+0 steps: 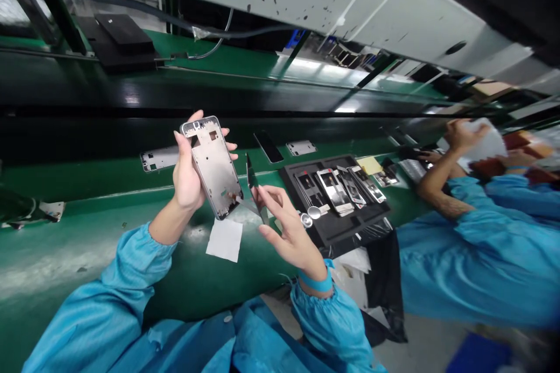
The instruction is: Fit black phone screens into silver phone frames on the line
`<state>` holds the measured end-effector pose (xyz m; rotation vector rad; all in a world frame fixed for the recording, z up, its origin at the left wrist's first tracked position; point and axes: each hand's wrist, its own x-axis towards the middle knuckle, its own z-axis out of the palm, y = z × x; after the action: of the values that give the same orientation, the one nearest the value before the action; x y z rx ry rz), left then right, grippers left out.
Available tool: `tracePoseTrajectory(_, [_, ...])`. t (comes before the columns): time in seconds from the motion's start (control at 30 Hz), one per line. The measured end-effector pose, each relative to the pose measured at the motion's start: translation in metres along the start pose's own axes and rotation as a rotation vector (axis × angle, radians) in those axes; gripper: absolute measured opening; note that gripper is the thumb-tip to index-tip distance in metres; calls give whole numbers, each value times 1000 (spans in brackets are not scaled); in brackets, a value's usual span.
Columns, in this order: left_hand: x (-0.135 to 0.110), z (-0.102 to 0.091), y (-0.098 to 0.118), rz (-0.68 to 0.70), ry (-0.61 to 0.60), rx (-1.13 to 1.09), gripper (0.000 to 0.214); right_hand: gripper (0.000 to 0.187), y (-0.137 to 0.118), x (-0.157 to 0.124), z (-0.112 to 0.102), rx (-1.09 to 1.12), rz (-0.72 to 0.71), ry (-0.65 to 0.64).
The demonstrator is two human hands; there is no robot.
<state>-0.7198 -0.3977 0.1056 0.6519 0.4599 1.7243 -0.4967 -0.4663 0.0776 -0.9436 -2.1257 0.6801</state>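
My left hand [189, 178] is wrapped round a phone frame [215, 163], a silver metal plate with small cutouts along its top, its inner face turned up towards me. Just right of it, my right hand [289, 224] grips a thin dark phone screen panel [252, 183], tilted almost edge-on. The two parts are close together; whether they touch at the lower corner I cannot tell. Below them a white paper square [225, 240] lies on the green bench. Behind my left hand rests another phone frame [160, 158].
To the right, a black foam tray [336, 230] holds several phone parts. A dark phone panel [268, 147] and a silver frame [301, 147] lie behind it. A yellow pad [370, 165] sits at its far corner. Co-workers in blue sleeves [476, 245] work at right.
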Motion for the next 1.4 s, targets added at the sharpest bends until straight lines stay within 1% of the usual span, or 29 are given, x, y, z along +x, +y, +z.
tracePoseTrajectory(0.1, [2, -3, 3, 36, -48, -5, 64, 62, -2, -1, -6, -69, -10, 16])
tracePoseTrajectory(0.2, [1, -4, 2, 69, -95, -10, 60, 61, -4, 0, -10, -112, -14, 3])
tracePoseTrajectory(0.37, [-1, -7, 2, 74, -138, 16, 60, 61, -7, 4, -9, -122, -34, 6])
tracePoseTrajectory(0.43, [-1, -9, 4, 66, -180, 57, 62, 63, -7, 6, -4, -88, -44, 28])
tracePoseTrajectory(0.53, [1, -12, 10, 33, -298, 156, 63, 72, -8, 11, 8, 19, -44, 84])
tracePoseTrajectory(0.67, [7, -19, 15, 36, -397, 288, 61, 89, -6, 17, 27, 172, 74, 175])
tracePoseTrajectory(0.73, [10, -23, 14, 64, -435, 346, 60, 92, -6, 20, 34, 224, 111, 204])
tracePoseTrajectory(0.8, [11, -26, 12, 96, -496, 395, 58, 89, -6, 23, 37, 236, 83, 215])
tracePoseTrajectory(0.9, [10, -31, 10, 144, -588, 422, 51, 83, -8, 28, 39, 186, 14, 228])
tracePoseTrajectory(1.03, [8, -33, 12, 184, -650, 432, 47, 82, -2, 35, 41, 113, -46, 225])
tracePoseTrajectory(1.1, [4, -30, 11, 166, -644, 434, 48, 81, 4, 37, 45, 94, -57, 224])
tracePoseTrajectory(1.13, [2, -27, 8, 142, -617, 421, 48, 80, 8, 38, 48, 83, -51, 225])
tracePoseTrajectory(1.2, [-4, -19, 1, 73, -505, 361, 50, 74, 13, 37, 55, 52, -35, 230])
tracePoseTrajectory(1.27, [-10, -9, -6, 18, -356, 275, 54, 66, 14, 34, 61, 12, -30, 246])
tracePoseTrajectory(1.33, [-15, 0, -11, -44, -252, 206, 61, 66, 10, 34, 62, 1, -25, 310])
tracePoseTrajectory(1.4, [-19, 5, -11, -117, -236, 182, 70, 74, 2, 38, 56, 70, 26, 409])
